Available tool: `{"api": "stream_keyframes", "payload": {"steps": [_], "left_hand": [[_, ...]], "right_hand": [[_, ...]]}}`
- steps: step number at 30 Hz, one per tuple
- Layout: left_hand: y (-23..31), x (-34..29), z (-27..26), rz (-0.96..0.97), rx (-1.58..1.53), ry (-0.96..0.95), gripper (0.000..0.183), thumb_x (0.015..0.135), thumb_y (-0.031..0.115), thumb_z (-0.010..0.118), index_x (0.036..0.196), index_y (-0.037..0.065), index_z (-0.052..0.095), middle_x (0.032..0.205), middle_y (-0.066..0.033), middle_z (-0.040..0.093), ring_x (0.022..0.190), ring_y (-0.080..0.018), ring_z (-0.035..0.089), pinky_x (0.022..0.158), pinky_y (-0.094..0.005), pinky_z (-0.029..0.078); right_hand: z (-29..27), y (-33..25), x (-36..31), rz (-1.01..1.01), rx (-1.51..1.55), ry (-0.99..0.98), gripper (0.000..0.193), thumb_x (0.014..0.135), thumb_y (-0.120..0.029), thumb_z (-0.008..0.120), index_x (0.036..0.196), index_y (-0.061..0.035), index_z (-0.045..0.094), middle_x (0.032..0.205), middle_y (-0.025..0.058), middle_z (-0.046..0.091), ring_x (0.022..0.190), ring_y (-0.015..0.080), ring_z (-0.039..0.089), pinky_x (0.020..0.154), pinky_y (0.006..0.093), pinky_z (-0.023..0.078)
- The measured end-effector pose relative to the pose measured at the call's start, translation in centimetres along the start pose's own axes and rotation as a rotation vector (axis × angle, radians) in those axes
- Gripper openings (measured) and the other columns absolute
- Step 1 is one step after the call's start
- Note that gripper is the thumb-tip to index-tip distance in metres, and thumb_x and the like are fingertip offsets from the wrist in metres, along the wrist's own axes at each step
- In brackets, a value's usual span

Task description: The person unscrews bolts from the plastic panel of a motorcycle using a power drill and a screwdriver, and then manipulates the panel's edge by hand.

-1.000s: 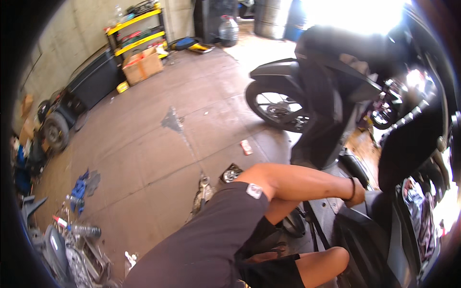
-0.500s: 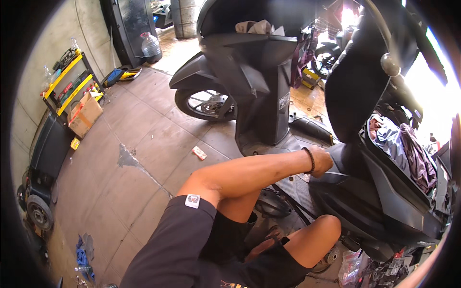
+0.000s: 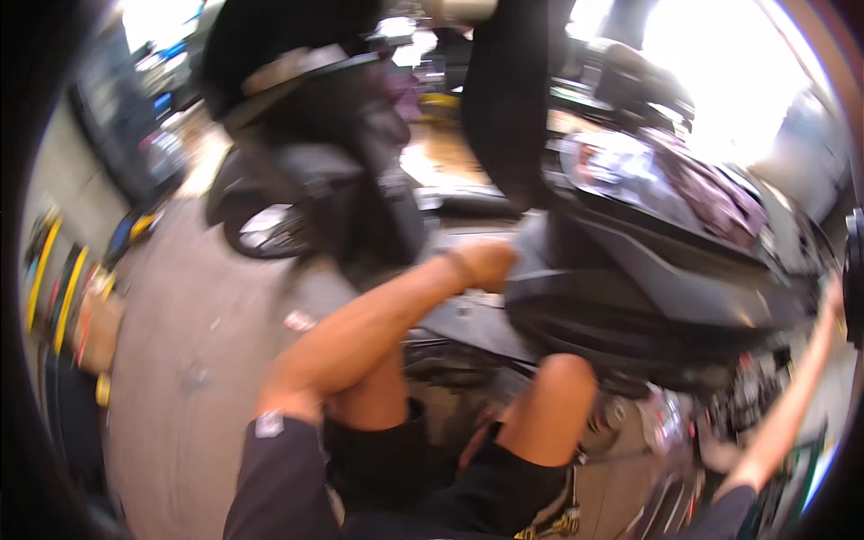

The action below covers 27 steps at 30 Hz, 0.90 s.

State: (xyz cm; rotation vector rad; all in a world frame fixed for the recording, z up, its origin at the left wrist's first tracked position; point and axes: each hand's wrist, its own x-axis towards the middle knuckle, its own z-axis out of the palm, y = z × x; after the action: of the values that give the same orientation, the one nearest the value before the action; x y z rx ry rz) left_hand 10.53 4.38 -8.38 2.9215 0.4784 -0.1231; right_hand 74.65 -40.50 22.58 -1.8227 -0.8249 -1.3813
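A black scooter with its seat raised fills the middle. My left hand (image 3: pixel 490 263) is closed at the front end of its dark side panel (image 3: pixel 621 270), below the seat; its fingertips are hidden against the panel. At the far right, my right arm reaches to the scooter's tail, where my right hand (image 3: pixel 834 297) is small and smeared by motion. Bundled cloths (image 3: pixel 693 184) lie in the storage space under the raised seat (image 3: pixel 508 99). My bare knees are bent low beside the scooter.
A yellow-edged rack (image 3: pixel 67 288) and a cardboard box (image 3: pixel 97 328) stand at the left. A small red-and-white packet (image 3: pixel 300 320) lies on the tiled floor. Near the scooter's rear are a clear plastic bag (image 3: pixel 663 418) and several dark parts. Hand tools (image 3: pixel 560 525) lie near my legs.
The view has swung to the right and is blurred. My left hand stays at the panel's front end. My right arm, barely visible before, now shows stretched to the scooter's tail.
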Motion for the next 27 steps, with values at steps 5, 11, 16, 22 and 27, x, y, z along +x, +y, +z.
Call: {"api": "stream_keyframes", "payload": {"steps": [5,11,16,22,27], "left_hand": [[-1.8,-1.5,-1.2,0.011,-0.007,-0.013,0.029,0.094,0.022,0.057,0.091,-0.003,0.072,0.092,-0.0282,0.072,0.093,-0.0467,0.069,0.087,-0.0532,0.055],[-2.0,-1.3,-1.0,0.016,-0.022,0.022,0.027,0.093,0.023,0.059,0.087,-0.002,0.069,0.089,-0.0280,0.071,0.091,-0.0467,0.069,0.085,-0.0539,0.055],[-2.0,-1.0,-0.2,0.067,-0.025,0.027,0.027,0.092,0.023,0.060,0.087,-0.001,0.069,0.087,-0.0288,0.071,0.090,-0.0471,0.070,0.084,-0.0535,0.056],[-2.1,-1.4,-0.7,0.036,-0.030,0.026,0.026,0.091,0.022,0.060,0.088,-0.002,0.069,0.086,-0.0288,0.071,0.089,-0.0470,0.070,0.084,-0.0537,0.056],[-1.9,-1.1,-0.9,0.000,-0.021,-0.004,0.029,0.093,0.024,0.058,0.090,-0.002,0.070,0.090,-0.0288,0.071,0.090,-0.0465,0.071,0.084,-0.0541,0.056]], "right_hand": [[0.9,-5.7,-2.8,0.087,0.074,0.055,0.052,0.084,-0.042,0.087,0.109,0.0010,0.074,0.101,0.0126,0.078,0.093,0.0278,0.073,0.086,0.0413,0.055],[-2.2,-12.4,-5.7,0.120,0.041,0.081,0.029,0.092,-0.020,0.084,0.110,-0.0014,0.072,0.090,0.0046,0.080,0.077,0.0111,0.075,0.073,0.0262,0.055],[-1.9,-9.5,-4.4,0.334,0.513,0.065,0.027,0.093,-0.009,0.080,0.114,0.0016,0.068,0.090,0.0041,0.079,0.078,0.0126,0.076,0.072,0.0222,0.056],[-1.5,-12.7,-5.2,0.198,0.076,0.049,0.033,0.091,-0.020,0.084,0.115,-0.0048,0.068,0.088,0.0037,0.079,0.075,0.0123,0.076,0.068,0.0274,0.055],[-2.4,-13.5,-5.3,0.095,0.014,0.011,0.037,0.090,-0.024,0.084,0.122,-0.0064,0.076,0.081,0.0051,0.080,0.072,0.0110,0.075,0.068,0.0268,0.052]]}}
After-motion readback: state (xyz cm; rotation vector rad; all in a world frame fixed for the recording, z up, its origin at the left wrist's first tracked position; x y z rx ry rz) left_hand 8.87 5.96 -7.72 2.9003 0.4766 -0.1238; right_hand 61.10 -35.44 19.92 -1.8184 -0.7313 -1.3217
